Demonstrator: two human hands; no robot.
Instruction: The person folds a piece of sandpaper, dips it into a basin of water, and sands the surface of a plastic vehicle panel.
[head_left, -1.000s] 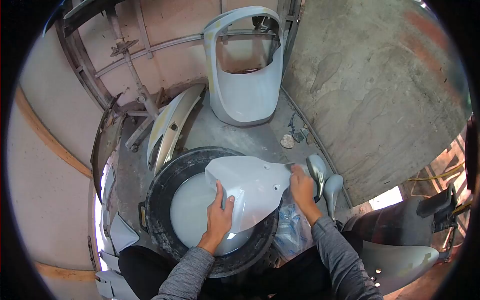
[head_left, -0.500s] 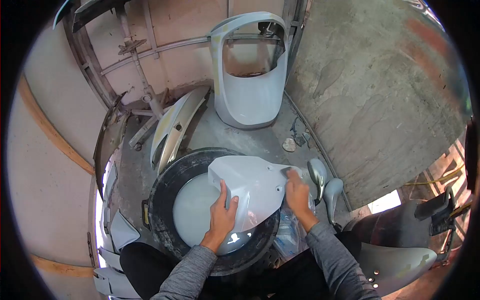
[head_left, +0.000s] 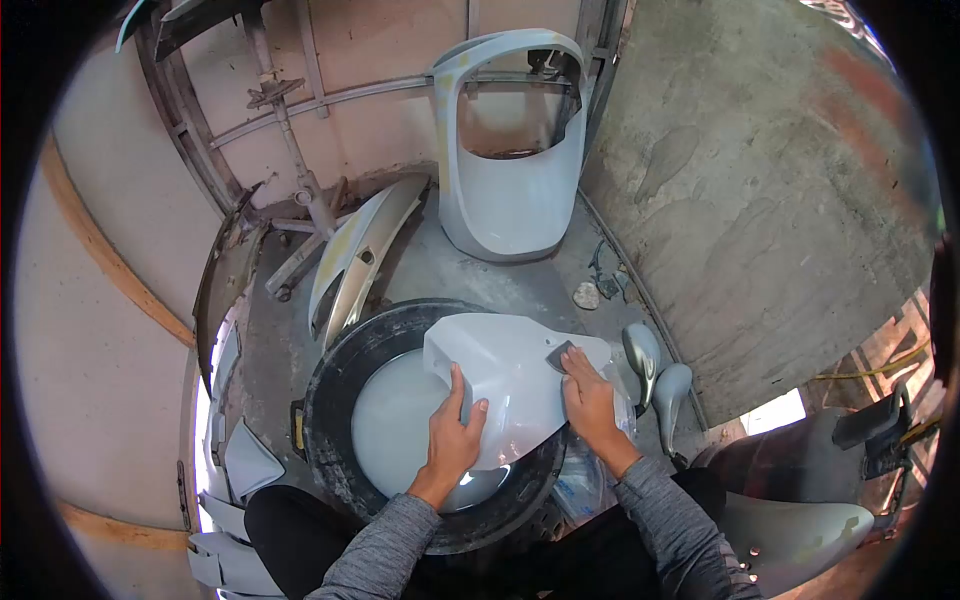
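A white plastic body panel [head_left: 510,375], like a scooter fairing, lies tilted above the black tub [head_left: 330,440]. My left hand [head_left: 455,435] is closed on its lower left edge, thumb on top. My right hand [head_left: 592,405] lies on the panel's right part, pressing a small dark grey piece of sandpaper [head_left: 561,356] against the surface under its fingertips. Milky water [head_left: 385,420] fills the tub below. The panel's underside and part of the tub are hidden.
A large white front fairing [head_left: 510,215] stands at the back, with a long curved panel [head_left: 365,255] left of it. Two mirrors [head_left: 670,390] and a plastic bag [head_left: 580,480] are right of the tub. More panels [head_left: 250,460] lie left. A concrete slab [head_left: 740,220] leans at right.
My right hand, with the sandpaper, has slid left across the panel from its right end, and its fingers now lie flatter. My left hand still holds the same edge.
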